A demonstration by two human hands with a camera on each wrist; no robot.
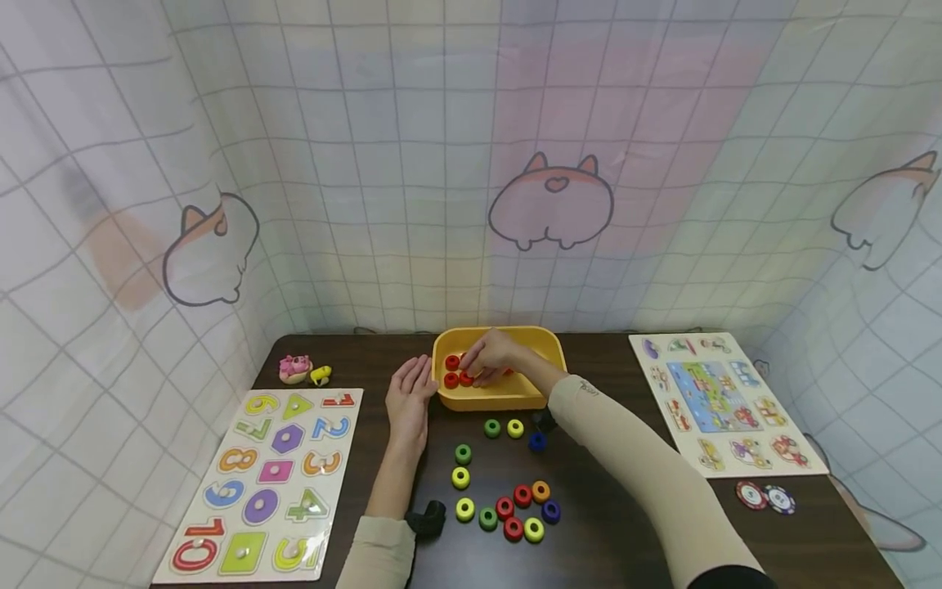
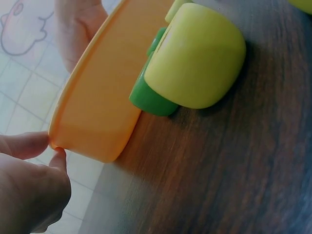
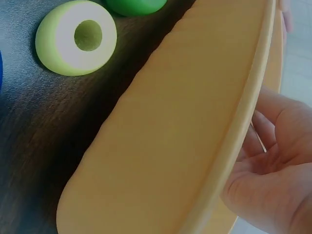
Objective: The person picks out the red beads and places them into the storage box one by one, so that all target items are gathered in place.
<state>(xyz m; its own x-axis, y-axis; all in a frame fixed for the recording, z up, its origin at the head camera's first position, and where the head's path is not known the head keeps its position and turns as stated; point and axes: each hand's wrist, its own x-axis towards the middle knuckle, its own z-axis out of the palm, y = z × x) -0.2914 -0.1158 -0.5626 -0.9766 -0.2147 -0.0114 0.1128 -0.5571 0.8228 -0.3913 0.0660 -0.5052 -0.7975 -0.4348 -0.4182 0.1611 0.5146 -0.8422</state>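
My right hand (image 1: 491, 353) reaches into the yellow tray (image 1: 500, 402), its fingers bent downward among the red rings (image 1: 451, 385); whether they pinch one I cannot tell, since the tray wall hides my fingertips in the right wrist view. Several red rings lie on the tray floor just left of these fingers. My left hand (image 1: 410, 401) lies along the outside of the tray's left wall, fingers extended and close together; in the left wrist view, two of its digits touch the rim. Between my forearms, nearer to me than either hand, loose rings (image 1: 504, 514) in green, yellow, red, orange and blue lie on the dark table (image 1: 603, 515). Left of my left hand: a number board (image 1: 298, 483), with a pink toy (image 1: 295, 368) just beyond it. Well to the right of my right hand: a picture board (image 1: 710, 397), with two patterned discs (image 1: 751, 495) on its side nearer to me.
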